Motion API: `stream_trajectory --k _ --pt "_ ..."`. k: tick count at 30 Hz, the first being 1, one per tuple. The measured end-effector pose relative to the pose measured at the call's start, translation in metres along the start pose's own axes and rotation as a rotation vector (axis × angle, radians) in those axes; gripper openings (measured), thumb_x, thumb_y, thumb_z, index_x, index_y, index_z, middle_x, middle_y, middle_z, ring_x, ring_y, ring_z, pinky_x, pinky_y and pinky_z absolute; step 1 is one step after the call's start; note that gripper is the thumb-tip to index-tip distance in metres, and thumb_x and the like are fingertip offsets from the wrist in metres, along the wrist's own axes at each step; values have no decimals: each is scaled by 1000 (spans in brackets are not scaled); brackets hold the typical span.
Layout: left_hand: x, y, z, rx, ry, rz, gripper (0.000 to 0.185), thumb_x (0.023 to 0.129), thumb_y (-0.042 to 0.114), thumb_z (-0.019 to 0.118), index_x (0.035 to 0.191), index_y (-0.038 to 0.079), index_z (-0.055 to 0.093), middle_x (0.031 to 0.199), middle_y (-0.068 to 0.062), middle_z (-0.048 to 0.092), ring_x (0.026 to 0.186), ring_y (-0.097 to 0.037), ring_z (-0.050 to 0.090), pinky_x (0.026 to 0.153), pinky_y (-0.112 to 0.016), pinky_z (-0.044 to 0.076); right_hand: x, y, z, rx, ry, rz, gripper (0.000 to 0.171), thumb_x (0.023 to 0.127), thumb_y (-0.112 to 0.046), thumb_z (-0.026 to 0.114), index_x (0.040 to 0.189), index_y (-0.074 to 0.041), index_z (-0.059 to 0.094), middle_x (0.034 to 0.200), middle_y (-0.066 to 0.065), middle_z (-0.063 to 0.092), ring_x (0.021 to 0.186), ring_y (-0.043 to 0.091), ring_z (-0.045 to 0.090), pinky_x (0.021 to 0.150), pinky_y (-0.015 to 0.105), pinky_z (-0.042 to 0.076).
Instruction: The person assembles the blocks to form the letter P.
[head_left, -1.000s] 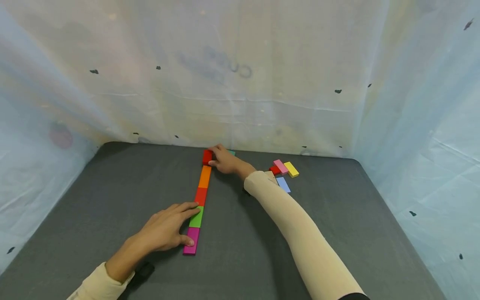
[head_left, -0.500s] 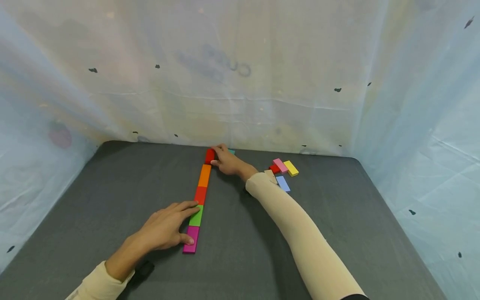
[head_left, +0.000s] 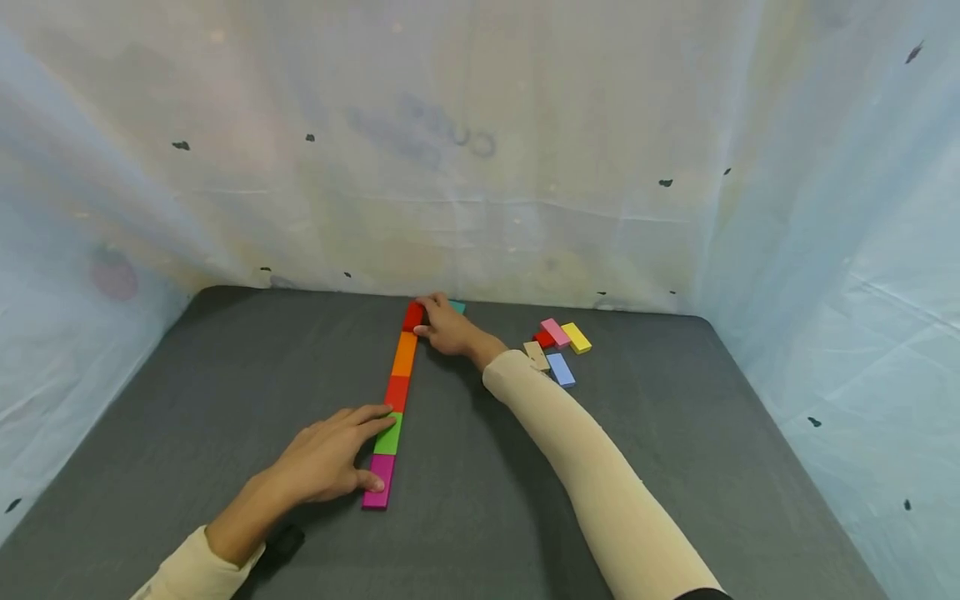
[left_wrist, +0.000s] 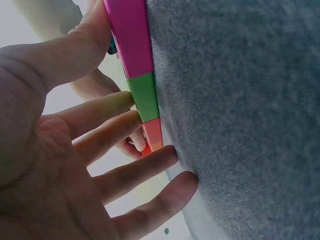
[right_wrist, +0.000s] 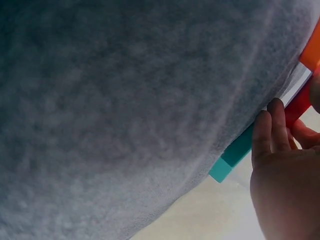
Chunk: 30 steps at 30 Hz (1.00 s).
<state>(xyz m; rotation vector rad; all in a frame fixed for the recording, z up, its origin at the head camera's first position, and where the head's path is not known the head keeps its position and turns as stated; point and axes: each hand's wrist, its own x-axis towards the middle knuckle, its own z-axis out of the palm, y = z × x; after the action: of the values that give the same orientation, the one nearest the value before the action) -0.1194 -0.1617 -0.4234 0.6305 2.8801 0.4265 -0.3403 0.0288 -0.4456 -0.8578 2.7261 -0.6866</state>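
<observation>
On the grey table [head_left: 225, 375], the right arm [head_left: 592, 467] stretches far forward, right hand [head_left: 448, 327] pinching the row's far red block [head_left: 412, 316]. The left hand [head_left: 330, 457] lies flat, fingers spread, against the green block [head_left: 389, 436] and magenta block [head_left: 378, 487].

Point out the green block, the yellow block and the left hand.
green block [head_left: 391, 437], head view, middle of its top face
yellow block [head_left: 577, 337], head view, middle of its top face
left hand [head_left: 324, 457], head view, back of the hand

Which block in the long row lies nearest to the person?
The magenta block, at the row's near end beside the left thumb; green, red and orange blocks lie farther away.
</observation>
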Motion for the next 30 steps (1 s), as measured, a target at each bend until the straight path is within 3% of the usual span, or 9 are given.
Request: stream_trajectory --k 8,30 --pt "1 5 1 -14 -1 12 85 65 48 82 139 21 50 146 1 45 129 -26 47 90 -53 47 -6 3 -1 -13 0 33 58 100 -33 44 150 -11 24 149 10 26 123 21 48 108 36 40" --pt "-2 3 -2 -21 0 -11 83 66 46 83 139 23 51 146 4 44 129 -25 47 91 -54 46 -3 -1 0 -57 -1 -4 58 100 -36 45 150 -10 27 149 11 29 126 24 45 111 38 36"
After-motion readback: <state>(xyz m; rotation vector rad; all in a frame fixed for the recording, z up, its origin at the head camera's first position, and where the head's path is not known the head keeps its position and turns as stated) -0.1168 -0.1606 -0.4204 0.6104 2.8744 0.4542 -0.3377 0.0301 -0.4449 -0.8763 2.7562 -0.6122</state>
